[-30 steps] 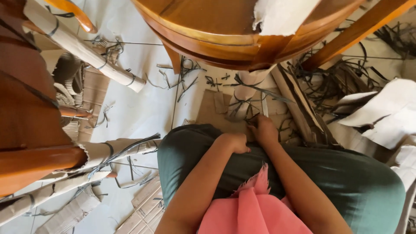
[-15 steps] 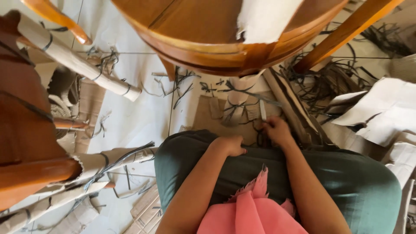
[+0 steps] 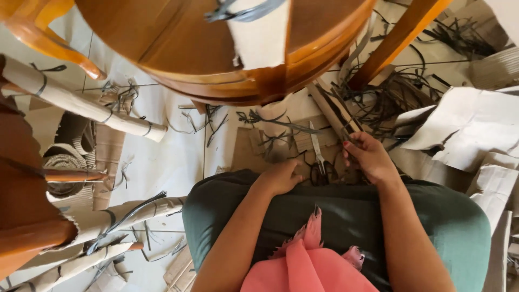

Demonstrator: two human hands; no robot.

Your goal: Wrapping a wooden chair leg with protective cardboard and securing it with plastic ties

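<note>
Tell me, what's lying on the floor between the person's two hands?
In the head view, a pair of scissors with dark handles lies between the left hand and the right hand, on flat cardboard strewn with dark strap scraps.

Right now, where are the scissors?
In the head view, the scissors lie on the cardboard-littered floor between the left hand and the right hand, just beyond the person's knees.

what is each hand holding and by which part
The right hand seems to pinch the end of a dark strip; the grip is partly hidden. The left hand rests curled on the knee beside the scissors, holding nothing visible.
</note>
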